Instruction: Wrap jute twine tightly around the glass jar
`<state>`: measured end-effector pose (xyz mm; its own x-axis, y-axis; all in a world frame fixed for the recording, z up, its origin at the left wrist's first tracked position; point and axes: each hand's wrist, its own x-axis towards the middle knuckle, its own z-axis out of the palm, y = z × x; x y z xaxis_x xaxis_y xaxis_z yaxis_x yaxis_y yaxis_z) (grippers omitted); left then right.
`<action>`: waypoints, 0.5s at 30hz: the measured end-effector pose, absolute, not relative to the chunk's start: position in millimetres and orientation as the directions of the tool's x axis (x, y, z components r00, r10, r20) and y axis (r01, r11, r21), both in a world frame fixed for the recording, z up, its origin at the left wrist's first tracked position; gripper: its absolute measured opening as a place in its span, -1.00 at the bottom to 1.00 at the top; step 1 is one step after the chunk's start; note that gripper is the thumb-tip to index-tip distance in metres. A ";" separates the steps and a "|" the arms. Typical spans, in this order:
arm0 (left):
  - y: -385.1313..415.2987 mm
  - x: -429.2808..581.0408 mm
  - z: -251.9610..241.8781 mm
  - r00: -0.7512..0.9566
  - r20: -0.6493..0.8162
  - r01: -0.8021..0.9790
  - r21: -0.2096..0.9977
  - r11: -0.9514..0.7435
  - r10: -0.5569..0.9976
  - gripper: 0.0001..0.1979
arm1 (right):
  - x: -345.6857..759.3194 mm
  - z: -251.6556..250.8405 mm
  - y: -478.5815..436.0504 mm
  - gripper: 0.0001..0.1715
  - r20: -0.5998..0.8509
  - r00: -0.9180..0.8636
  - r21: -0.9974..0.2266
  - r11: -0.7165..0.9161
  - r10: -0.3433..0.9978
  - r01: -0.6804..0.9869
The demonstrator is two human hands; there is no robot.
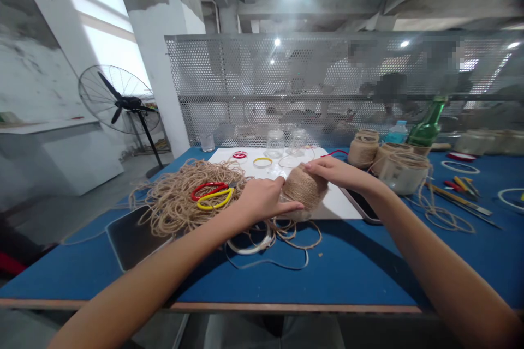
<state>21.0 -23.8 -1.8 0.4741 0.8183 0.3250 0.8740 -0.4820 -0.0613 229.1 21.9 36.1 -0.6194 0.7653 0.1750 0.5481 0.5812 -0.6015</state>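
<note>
A glass jar (pixel 306 190) wrapped in jute twine is tilted between my hands above the front of a white sheet (pixel 339 204). My left hand (pixel 264 196) grips its left side, with the thumb stretched along the lower part. From the upper right, the fingers of my right hand (pixel 332 170) press on the wrapped surface. A bare glass strip shows at the jar's lower edge. Loose twine (pixel 297 235) lies in loops beneath it, beside a white ring (pixel 250 250). Left of my left hand is a big heap of jute twine (pixel 176 196), with red-and-yellow-handled scissors (pixel 215 196) on top.
Clear jars (pixel 275 143) and a yellow ring (pixel 262 162) stand behind. Wrapped jars (pixel 363 148), a green bottle (pixel 428 124) and paintbrushes (pixel 462 200) are at right. A dark tablet (pixel 135 237) lies left, a phone (pixel 362 207) right. A perforated metal screen (pixel 262 82) borders the back.
</note>
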 end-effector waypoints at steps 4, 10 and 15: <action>-21.2 16.6 1.0 0.498 0.297 0.861 -0.064 -0.504 0.815 -0.23 | 230.0 36.8 21.6 -0.52 0.178 -0.631 -0.596 0.593 0.756 0.542; -16.4 11.1 6.6 0.509 0.276 0.852 -0.026 -0.524 0.815 -0.28 | 232.4 36.0 22.4 -0.53 0.153 -0.646 -0.617 0.583 0.748 0.529; -12.3 6.3 11.4 0.529 0.247 0.836 0.010 -0.548 0.812 -0.34 | 234.7 37.5 21.8 -0.53 0.146 -0.655 -0.643 0.574 0.742 0.507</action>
<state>6.3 -12.3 11.4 0.5289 0.8118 0.2473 0.8364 -0.5481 0.0105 234.7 21.8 37.5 -0.6547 0.7417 0.1458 0.5074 0.5742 -0.6426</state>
